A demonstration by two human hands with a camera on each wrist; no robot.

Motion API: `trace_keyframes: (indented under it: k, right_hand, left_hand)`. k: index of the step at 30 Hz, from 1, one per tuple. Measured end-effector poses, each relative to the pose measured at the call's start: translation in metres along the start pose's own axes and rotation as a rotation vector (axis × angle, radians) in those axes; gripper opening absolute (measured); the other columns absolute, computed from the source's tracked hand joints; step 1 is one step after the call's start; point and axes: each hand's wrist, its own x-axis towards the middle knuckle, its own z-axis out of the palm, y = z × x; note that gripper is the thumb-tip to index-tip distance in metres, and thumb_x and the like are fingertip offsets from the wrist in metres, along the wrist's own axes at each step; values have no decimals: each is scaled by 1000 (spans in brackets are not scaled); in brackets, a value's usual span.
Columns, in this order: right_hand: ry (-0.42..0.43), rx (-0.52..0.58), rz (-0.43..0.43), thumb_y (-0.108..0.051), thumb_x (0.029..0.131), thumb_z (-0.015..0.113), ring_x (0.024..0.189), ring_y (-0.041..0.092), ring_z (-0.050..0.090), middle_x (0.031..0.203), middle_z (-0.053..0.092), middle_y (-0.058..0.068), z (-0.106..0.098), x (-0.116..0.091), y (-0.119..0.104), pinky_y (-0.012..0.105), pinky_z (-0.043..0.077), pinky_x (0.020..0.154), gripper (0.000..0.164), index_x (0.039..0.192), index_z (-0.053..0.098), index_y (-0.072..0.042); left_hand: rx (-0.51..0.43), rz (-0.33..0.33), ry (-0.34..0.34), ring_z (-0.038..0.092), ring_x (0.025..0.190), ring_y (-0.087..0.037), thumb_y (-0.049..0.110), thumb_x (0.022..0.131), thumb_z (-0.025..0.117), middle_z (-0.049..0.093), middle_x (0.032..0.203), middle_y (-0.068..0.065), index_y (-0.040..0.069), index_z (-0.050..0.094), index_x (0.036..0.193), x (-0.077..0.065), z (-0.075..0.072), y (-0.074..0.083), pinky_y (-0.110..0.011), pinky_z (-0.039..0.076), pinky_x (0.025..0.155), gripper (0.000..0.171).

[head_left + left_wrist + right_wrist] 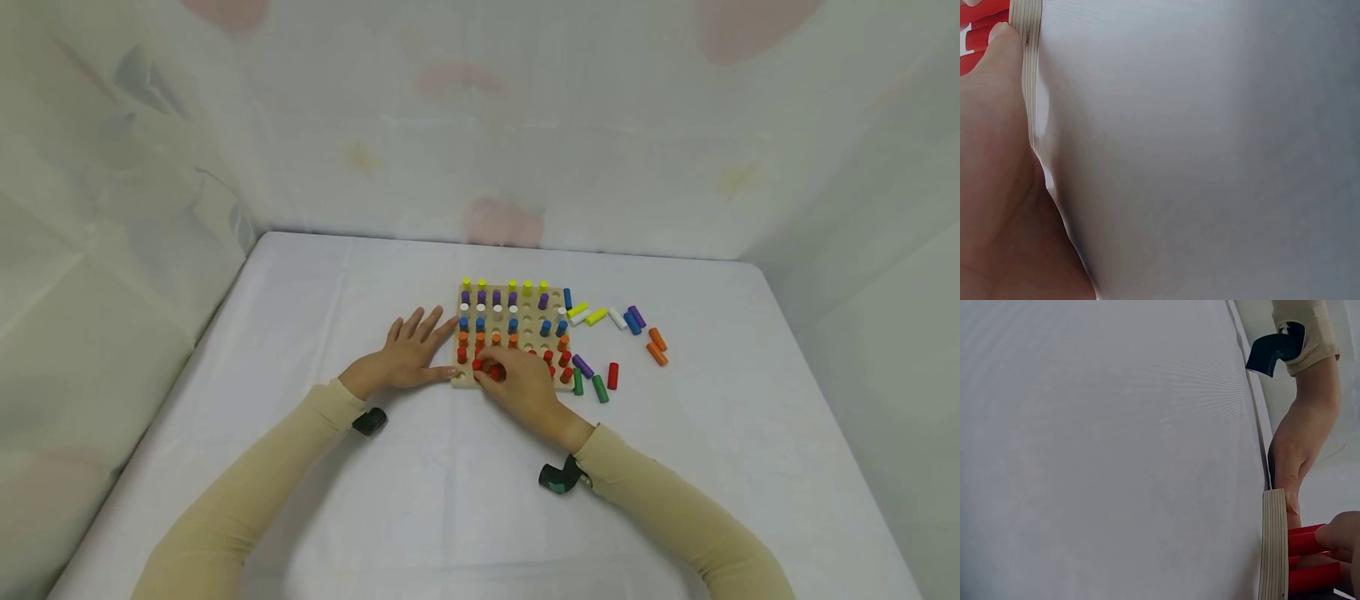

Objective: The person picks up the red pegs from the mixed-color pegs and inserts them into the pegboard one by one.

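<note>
A wooden pegboard lies on the table, with rows of yellow, purple, white, blue, orange and red pegs standing in it. My left hand rests with fingers spread at the board's left side, its thumb on the near left corner. Over the front row, my right hand pinches a red peg between thumb and fingertips. That red peg stands upright against the board in the right wrist view. Part of the red rows is hidden under the right hand. The left wrist view shows the left thumb against the board's edge.
Right of the board lie loose pegs: green ones, a red one, a purple one, orange ones, and several blue, white and yellow ones. White cloth covers the table; patterned curtains surround it.
</note>
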Motion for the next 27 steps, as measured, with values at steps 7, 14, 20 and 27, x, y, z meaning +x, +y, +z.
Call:
trace_keyframes:
  k: [7, 14, 20, 27]
  right_hand:
    - [-9, -7, -4, -25, 85, 79, 76, 7, 67, 88, 76, -4, -1, 0, 0, 24, 54, 68, 20, 101, 73, -15]
    - [-45, -36, -2, -27, 86, 78, 73, 4, 61, 86, 74, -6, -3, -1, 0, 18, 47, 64, 18, 101, 73, -17]
    - [-58, -29, 6, -27, 86, 77, 72, 4, 59, 87, 74, -6, -6, -2, -2, 18, 47, 63, 19, 102, 73, -17]
    - [-86, 0, 15, -27, 87, 77, 73, 5, 58, 89, 72, -6, -10, -2, -3, 18, 46, 65, 21, 105, 71, -17]
  left_hand:
    - [-3, 0, 1, -12, 154, -42, 67, 94, 48, -10, 169, -11, 28, -3, 160, 0, 0, 1, -67, -2, 121, 92]
    - [-1, 0, 3, -12, 154, -42, 66, 94, 48, -11, 169, -11, 28, -3, 160, 0, 1, 1, -67, -2, 121, 91]
    - [-6, 3, 4, -12, 154, -42, 66, 94, 48, -10, 169, -11, 28, -2, 160, 0, 0, 0, -67, -2, 120, 92]
    - [-3, 1, 3, -12, 154, -42, 66, 94, 48, -11, 169, -11, 28, -3, 160, -1, 0, 0, -67, -3, 121, 92]
